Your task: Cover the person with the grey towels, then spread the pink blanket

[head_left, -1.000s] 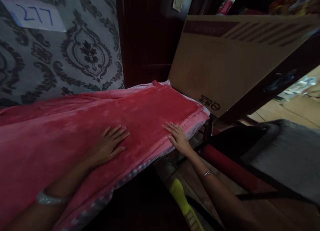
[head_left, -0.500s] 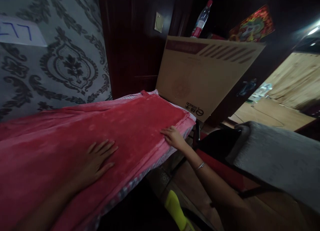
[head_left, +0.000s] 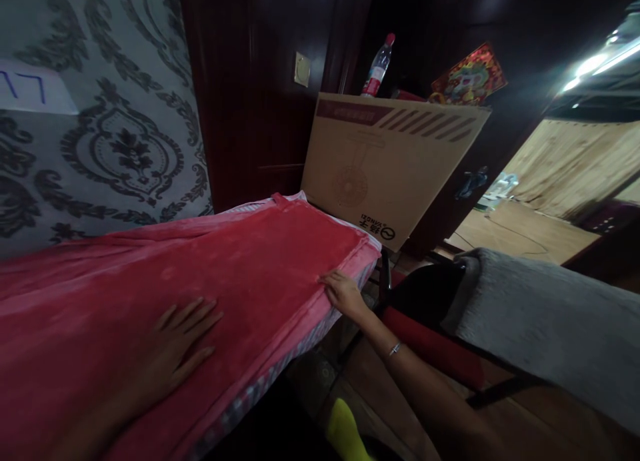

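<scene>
Red plush cloth (head_left: 240, 248) lies spread over a long padded surface, a paler pink layer and a checked fabric (head_left: 260, 394) showing along its near edge. My left hand (head_left: 183, 338) rests flat on the cloth with its fingers apart. At the cloth's near right edge, my right hand (head_left: 343, 291) has its fingertips drawn together on the fabric, in what looks like a pinch. A thin bracelet (head_left: 395, 349) circles my right wrist. The cloth's far end reaches the cardboard box, and a small strap-like piece (head_left: 280, 199) sticks up there.
A large cardboard box (head_left: 390, 161) leans behind the cloth, with a plastic bottle (head_left: 379, 66) above its top edge. Grey fleece (head_left: 545, 314) drapes over something at right, near a red seat (head_left: 433, 348). Patterned wallpaper (head_left: 130, 148) and a dark door panel (head_left: 240, 94) stand behind.
The camera view has shifted, so the scene sits lower and further left. My right fingertips have closed in at the cloth's edge. My left hand stays flat on the cloth.
</scene>
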`<state>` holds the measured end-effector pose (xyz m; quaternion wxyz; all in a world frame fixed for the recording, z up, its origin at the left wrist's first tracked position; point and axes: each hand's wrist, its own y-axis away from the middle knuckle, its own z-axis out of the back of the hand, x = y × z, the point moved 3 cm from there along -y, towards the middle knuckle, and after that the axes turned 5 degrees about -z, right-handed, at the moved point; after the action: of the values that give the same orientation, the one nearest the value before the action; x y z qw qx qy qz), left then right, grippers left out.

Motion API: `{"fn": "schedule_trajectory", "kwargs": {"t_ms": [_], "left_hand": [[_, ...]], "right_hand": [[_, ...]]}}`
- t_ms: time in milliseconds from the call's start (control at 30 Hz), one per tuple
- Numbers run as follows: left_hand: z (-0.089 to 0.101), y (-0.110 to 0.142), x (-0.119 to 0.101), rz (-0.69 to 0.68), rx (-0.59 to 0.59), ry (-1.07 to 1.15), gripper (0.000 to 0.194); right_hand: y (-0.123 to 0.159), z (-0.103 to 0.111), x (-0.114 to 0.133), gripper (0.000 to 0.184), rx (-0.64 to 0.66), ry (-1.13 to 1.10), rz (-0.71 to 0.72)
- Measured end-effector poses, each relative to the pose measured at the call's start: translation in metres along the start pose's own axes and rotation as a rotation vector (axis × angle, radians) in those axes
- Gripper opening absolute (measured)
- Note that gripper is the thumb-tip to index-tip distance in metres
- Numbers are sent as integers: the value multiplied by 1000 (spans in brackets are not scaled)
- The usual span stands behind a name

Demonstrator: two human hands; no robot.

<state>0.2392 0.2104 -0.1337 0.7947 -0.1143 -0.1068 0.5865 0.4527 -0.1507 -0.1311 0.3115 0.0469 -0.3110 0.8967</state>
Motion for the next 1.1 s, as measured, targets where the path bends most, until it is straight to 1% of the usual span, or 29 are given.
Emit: {"fn": "schedule_trajectory", "kwargs": {"t_ms": [67,167,267,333,400,467,567,633,700,800,867,967,1100], "left_hand": [[2,0,-1,13,9,-1,61],[5,-1,-2,20,19,-11,61],[5,1,-2,9,-2,-5,60],[4,2,0,-8,-26,-4,59],[1,3,3,-30,-28,-7,58],[-2,4,5,-34,-14,-11,57],[-4,5,3,4,-4,-2,58],[-2,5,-3,17,8,26,60],[3,5,-15,-10,41,79,62],[14,2,-37,-102,122,164,69],[21,1,-49,-159,174,188,70],[29,-2,-62,-202,210,193,64],[33,-1,-71,-265,205,224,61]], "right_hand": [[-6,5,1,36,-11,-35,-44],[-28,13,2,37,-24,-1,-131],[-52,13,-3,47,-35,139,-192],[-60,7,-15,58,6,247,-256],[-56,-1,-34,61,83,321,-354],[-47,-7,-54,57,159,349,-430],[-38,-9,-71,54,233,349,-490],[-43,-6,-74,53,247,351,-521],[-56,1,-75,54,204,361,-548],[-82,9,-82,58,111,390,-583],[-93,13,-93,61,97,413,-608],[-95,13,-116,64,154,455,-646],[-81,8,-143,64,304,463,-766]]}}
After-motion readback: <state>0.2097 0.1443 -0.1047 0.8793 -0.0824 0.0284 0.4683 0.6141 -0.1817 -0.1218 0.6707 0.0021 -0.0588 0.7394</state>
